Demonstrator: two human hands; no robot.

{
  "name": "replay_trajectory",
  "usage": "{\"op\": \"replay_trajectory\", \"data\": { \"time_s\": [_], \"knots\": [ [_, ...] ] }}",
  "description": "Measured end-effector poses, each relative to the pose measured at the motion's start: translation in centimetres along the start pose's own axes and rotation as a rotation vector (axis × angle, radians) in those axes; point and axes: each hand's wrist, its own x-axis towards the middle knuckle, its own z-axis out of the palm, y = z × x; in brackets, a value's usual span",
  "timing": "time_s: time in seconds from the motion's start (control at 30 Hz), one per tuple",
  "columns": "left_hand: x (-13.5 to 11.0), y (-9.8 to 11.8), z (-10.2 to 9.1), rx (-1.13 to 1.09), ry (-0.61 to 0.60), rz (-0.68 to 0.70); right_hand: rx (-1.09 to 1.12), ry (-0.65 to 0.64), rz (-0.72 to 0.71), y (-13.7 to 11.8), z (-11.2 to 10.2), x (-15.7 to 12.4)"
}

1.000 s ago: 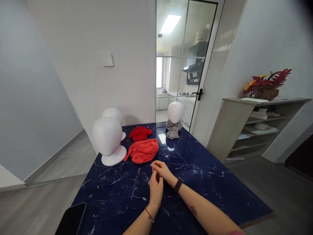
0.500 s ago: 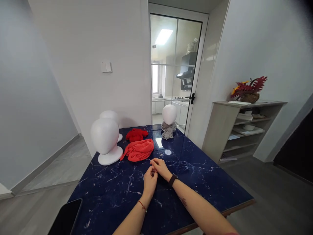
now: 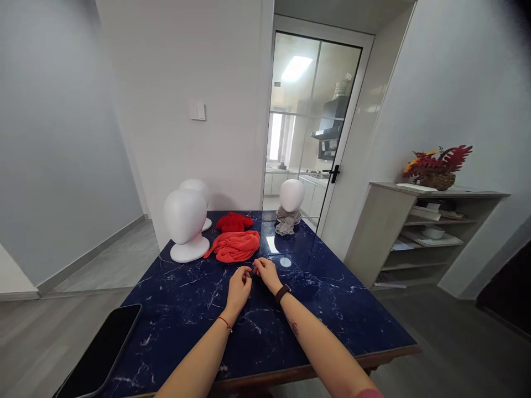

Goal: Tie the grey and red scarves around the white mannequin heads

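Observation:
My left hand and my right hand rest together on the dark blue marble table, fingers curled and fingertips touching. Whether anything is between them I cannot make out. Just beyond them lies an orange-red scarf. A darker red cloth lies behind it. A white foam head stands at the left, a second one behind it. A third white head at the far edge has a grey cloth round its base. My right wrist bears a dark watch.
A black phone lies at the table's near left corner. A glass door to a kitchen stands behind the table. An open shelf unit with a basket of red leaves is at the right.
The view has pulled back and shifted, so more of the table's near edge shows. My hands stay together, now a little farther forward, closer to the orange-red scarf.

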Motion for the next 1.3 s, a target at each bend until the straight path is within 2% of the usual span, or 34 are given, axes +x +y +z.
{"op": "replay_trajectory", "data": {
  "time_s": [0.4,0.8,0.93,1.0,1.1,1.2,1.3],
  "knots": [
    [0.2,0.1,0.0,-0.026,0.057,-0.036,0.075,0.024,0.001,0.3,-0.5,0.3],
    [0.8,-0.8,-1.0,0.076,0.325,-0.098,-0.008,0.007,-0.016,-0.3,-0.3,-0.7],
    [2.8,-2.6,-3.7,0.181,0.493,-0.111,-0.187,0.036,-0.170,-0.6,0.3,-1.7],
    [4.1,-3.9,-5.7,0.250,0.610,-0.153,-0.347,0.047,-0.302,-0.6,0.9,-1.7],
    [5.8,-6.1,-9.0,0.337,0.763,-0.218,-0.528,-0.015,-0.447,-0.8,1.9,-0.6],
    [7.1,-7.9,-11.8,0.427,0.836,-0.230,-0.631,-0.068,-0.489,-0.7,3.2,1.7],
    [8.0,-9.2,-13.7,0.516,0.844,-0.187,-0.671,-0.022,-0.436,-0.3,4.5,3.9]
  ]
}}
